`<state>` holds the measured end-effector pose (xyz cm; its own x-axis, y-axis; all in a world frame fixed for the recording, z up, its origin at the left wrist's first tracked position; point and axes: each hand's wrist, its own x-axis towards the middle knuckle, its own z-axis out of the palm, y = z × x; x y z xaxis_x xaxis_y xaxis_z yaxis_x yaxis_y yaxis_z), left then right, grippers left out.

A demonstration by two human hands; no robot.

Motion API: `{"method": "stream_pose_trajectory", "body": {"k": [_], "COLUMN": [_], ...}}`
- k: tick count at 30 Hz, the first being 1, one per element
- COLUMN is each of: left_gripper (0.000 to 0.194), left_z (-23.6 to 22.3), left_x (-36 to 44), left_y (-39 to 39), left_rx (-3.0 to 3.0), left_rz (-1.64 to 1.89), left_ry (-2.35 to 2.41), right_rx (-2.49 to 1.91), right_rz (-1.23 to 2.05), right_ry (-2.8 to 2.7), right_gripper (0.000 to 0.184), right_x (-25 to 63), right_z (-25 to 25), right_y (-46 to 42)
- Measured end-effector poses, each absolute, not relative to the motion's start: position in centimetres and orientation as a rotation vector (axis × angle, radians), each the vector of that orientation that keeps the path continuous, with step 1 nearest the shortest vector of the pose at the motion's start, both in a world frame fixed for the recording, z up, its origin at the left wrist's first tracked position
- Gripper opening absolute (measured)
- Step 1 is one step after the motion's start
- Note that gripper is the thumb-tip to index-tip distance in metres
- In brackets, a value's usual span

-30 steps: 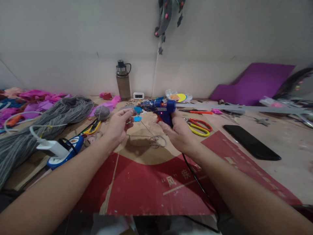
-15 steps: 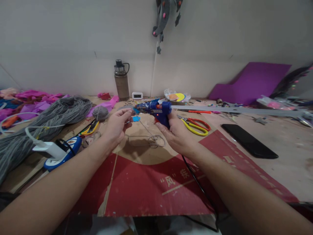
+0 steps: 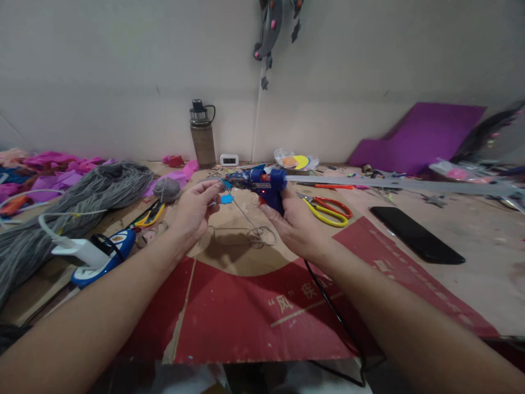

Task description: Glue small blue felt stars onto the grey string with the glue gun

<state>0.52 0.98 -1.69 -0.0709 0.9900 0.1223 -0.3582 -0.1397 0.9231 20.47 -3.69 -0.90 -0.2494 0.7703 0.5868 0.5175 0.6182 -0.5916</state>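
My right hand (image 3: 292, 221) is wrapped around the handle of a blue glue gun (image 3: 270, 189), whose nozzle points left. A long clear glue stick (image 3: 369, 181) sticks out of its back end. My left hand (image 3: 200, 205) is closed in a pinch right at the nozzle tip. A small blue piece shows at its fingertips, partly hidden by them. Just below, another small blue cut-out (image 3: 227, 200) is visible. A thin grey cord (image 3: 241, 213) runs down from the left fingertips to a loose tangle on the cardboard (image 3: 229, 257).
Left of my hands lie a grey yarn ball (image 3: 167, 190), yellow-handled cutters (image 3: 151, 214), a blue power strip (image 3: 104, 257) and a grey yarn skein (image 3: 82, 205). On the right are scissors (image 3: 328, 213) and a black phone (image 3: 416, 234). A bottle (image 3: 202, 139) stands by the wall.
The whole view has shifted very slightly. Both hands and the glue gun stay in nearly the same place, with the nozzle still at my left fingertips.
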Motion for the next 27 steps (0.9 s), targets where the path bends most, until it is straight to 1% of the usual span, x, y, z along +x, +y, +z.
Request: {"method": "stream_pose_trajectory", "body": {"k": [4, 8, 21, 24, 27], "left_gripper": [0.025, 0.022, 0.023, 0.023, 0.024], "left_z": [-1.64, -1.67, -1.63, -1.7, -1.77], "left_x": [0.53, 0.53, 0.48, 0.43, 0.36], "left_y": [0.99, 0.93, 0.96, 1.03, 1.11], "left_rx": [1.001, 1.007, 0.998, 0.994, 0.971], "left_rz": [1.501, 1.506, 1.498, 1.5, 1.495], "left_ry": [0.894, 0.894, 0.884, 0.883, 0.888], "right_rx": [-1.027, -0.999, -1.015, -1.037, -1.045], "right_rz": [0.346, 0.32, 0.333, 0.339, 0.417], "right_ry": [-1.923, -1.936, -1.919, -1.896, -1.834], "right_gripper": [0.054, 0.057, 0.049, 0.044, 0.033], "right_x": [20.4, 20.36, 20.43, 20.53, 20.65], "right_z": [-0.82, -0.85, -0.88, -0.96, -1.14], "right_y": [-3.74, -3.74, -3.78, -3.71, -3.54]}}
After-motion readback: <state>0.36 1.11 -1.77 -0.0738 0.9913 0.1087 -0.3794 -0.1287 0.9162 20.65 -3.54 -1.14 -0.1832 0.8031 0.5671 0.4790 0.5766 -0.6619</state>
